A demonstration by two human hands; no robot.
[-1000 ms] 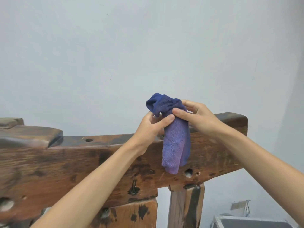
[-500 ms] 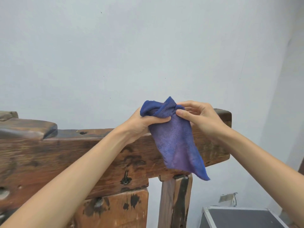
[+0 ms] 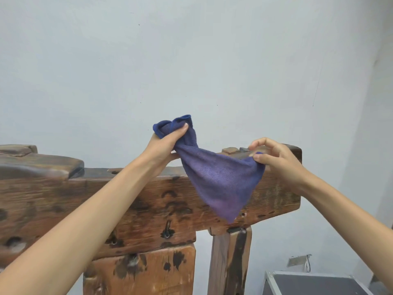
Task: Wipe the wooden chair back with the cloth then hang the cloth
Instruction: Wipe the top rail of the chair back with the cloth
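A blue-purple cloth [image 3: 221, 182] is stretched between my two hands in front of the top rail of the wooden chair back [image 3: 131, 199]. My left hand [image 3: 164, 143] grips a bunched corner of it, raised above the rail. My right hand [image 3: 274, 158] pinches another corner between thumb and fingers near the rail's right end. The loose part of the cloth hangs in a point over the rail's front face. The rail is dark, rough, stained wood with several holes.
A wooden post [image 3: 230, 260] and a wider plank [image 3: 144, 271] hold up the rail from below. A raised wooden block [image 3: 40, 165] sits on the rail at left. A plain pale wall stands behind. A dark metal-edged case [image 3: 314, 284] lies at bottom right.
My hands have moved apart: the right one drew a corner out to the right, the left one rose. The bunched cloth has spread open into a wide triangle.
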